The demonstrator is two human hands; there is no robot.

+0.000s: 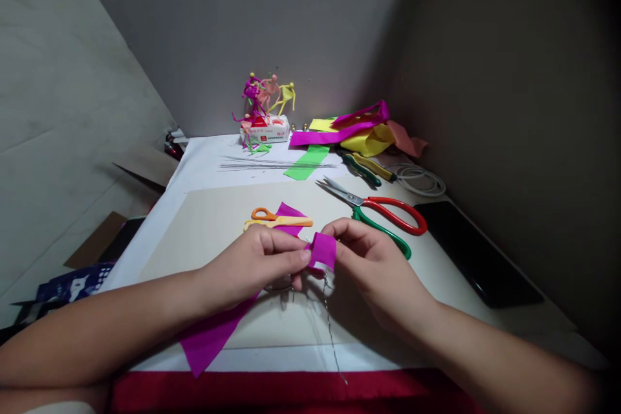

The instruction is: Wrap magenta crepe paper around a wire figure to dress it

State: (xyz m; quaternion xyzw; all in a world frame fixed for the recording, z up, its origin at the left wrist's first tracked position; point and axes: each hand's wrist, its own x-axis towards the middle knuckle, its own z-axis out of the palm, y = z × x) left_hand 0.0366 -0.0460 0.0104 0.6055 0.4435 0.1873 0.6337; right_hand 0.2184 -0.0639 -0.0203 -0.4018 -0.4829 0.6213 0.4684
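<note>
Between my two hands is a small piece of magenta crepe paper, wrapped around part of a twisted wire. One end of the wire dangles below toward the table's front edge. My left hand pinches the wrapped part from the left, thumb and forefinger together. On the other side, my right hand grips the paper's right edge between thumb and fingers. A long magenta paper strip runs beneath my left wrist and shows again behind it. Small orange-handled scissors lie on that far end, just beyond my left hand.
Large scissors with red and green handles lie beyond my right hand, near a black phone. Farther back are pliers, a white cable, thin wires, coloured paper strips and small wire figures on a box.
</note>
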